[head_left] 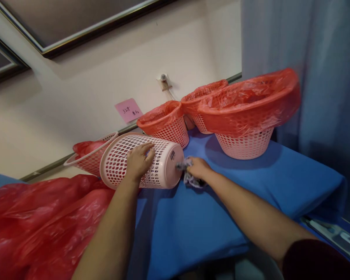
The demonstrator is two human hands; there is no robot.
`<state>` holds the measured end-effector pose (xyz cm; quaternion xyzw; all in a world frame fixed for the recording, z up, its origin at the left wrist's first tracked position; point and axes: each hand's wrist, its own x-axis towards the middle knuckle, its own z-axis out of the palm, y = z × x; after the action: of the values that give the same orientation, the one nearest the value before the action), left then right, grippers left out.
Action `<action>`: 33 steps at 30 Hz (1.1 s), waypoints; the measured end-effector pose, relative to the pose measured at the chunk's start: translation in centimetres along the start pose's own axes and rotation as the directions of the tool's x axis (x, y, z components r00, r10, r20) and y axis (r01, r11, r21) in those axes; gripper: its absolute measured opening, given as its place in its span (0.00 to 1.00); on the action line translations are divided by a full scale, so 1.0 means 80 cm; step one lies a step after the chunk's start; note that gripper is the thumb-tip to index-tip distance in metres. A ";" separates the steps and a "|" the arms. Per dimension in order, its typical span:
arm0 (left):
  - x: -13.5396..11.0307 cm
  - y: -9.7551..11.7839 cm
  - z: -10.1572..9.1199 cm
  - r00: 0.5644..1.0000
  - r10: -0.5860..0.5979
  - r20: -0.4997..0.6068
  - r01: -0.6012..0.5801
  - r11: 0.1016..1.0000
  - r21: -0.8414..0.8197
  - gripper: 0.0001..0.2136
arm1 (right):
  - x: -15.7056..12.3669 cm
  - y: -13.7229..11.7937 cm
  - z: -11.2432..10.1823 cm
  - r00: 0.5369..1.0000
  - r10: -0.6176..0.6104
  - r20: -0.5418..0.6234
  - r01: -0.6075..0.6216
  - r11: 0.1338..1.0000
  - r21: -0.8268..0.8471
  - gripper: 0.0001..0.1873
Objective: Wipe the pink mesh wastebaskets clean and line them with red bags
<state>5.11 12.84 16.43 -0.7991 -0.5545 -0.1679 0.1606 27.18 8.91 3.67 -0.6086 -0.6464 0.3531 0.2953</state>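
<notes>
A pale pink plastic waste basket (169,155) with a lattice wall lies on its side, its solid base turned to the right. Against its near side rests my left hand (140,160), fingers curved over the lattice and thumb apart, keeping hold of it. My right hand (198,169) is closed around a crumpled grey patterned cloth (192,181), which is at the basket's base. Part of the cloth is hidden by the fingers, and the hand is slightly blurred. The blue cloth-covered table (192,225) is under both.
Behind stand several baskets lined with red bags, including a large one (245,144) at right and a smaller one (175,132). Another basket (90,163) tilts at left. Red plastic bags (46,221) are heaped at front left. A pink note (128,110) hangs on the wall beside a blue curtain (329,116).
</notes>
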 end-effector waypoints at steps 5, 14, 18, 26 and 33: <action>0.000 0.000 0.001 1.000 -0.004 0.000 0.004 1.000 0.001 0.21 | 0.015 -0.005 -0.002 0.954 -0.106 -0.280 0.119 0.992 0.029 0.36; -0.003 -0.001 -0.002 1.000 -0.003 -0.002 0.003 1.000 -0.009 0.20 | -0.002 0.003 0.023 0.999 -0.033 -0.027 0.034 0.999 0.034 0.16; -0.006 -0.002 -0.002 1.000 -0.008 -0.001 0.008 1.000 -0.011 0.20 | 0.019 0.001 0.011 0.961 0.063 -0.268 -0.027 0.990 0.135 0.32; -0.010 -0.006 0.004 0.999 0.026 0.024 -0.025 0.998 -0.050 0.23 | 0.041 -0.002 0.023 0.898 -0.041 -0.438 0.190 0.934 0.302 0.38; -0.007 0.007 -0.007 0.997 0.072 0.037 -0.070 0.997 -0.038 0.24 | 0.012 -0.001 0.019 0.974 -0.184 -0.132 0.190 0.981 0.032 0.27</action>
<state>5.39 11.92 16.63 -0.8242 -0.5256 -0.1566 0.1411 25.85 9.72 2.82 -0.5597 -0.6725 0.2980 0.3816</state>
